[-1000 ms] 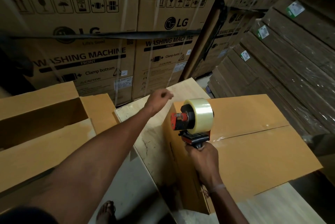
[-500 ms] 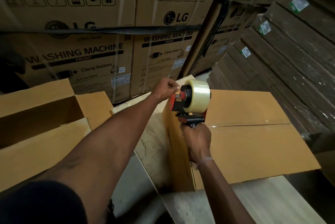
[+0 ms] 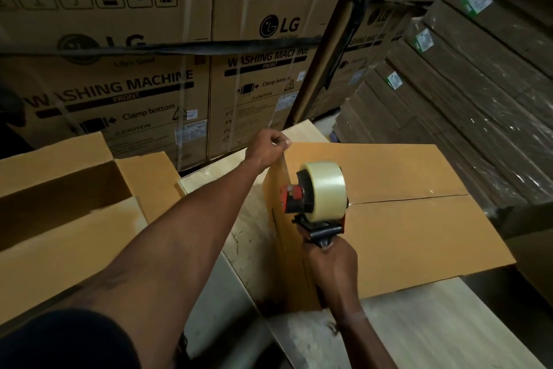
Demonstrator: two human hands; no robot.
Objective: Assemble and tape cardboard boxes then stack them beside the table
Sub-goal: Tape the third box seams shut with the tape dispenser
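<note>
A closed cardboard box (image 3: 404, 228) lies on the pale table (image 3: 434, 323), its two top flaps meeting in a seam. My right hand (image 3: 332, 264) grips the handle of a red and black tape dispenser (image 3: 320, 189) with a clear tape roll, held over the box's left edge at the seam. My left hand (image 3: 269, 145) is at the box's far left corner, fingers curled, pinching the end of the tape. A thin strip stretches from it down to the dispenser.
An assembled box (image 3: 59, 219) with open flaps stands at the left beside the table. Large LG washing machine cartons (image 3: 119, 84) form a wall behind. Bundles of flat cardboard (image 3: 463, 99) are stacked at the right.
My left hand reached the dispenser, took the tape end and drew it up and away to the box's far corner. The dispenser shifted slightly towards me.
</note>
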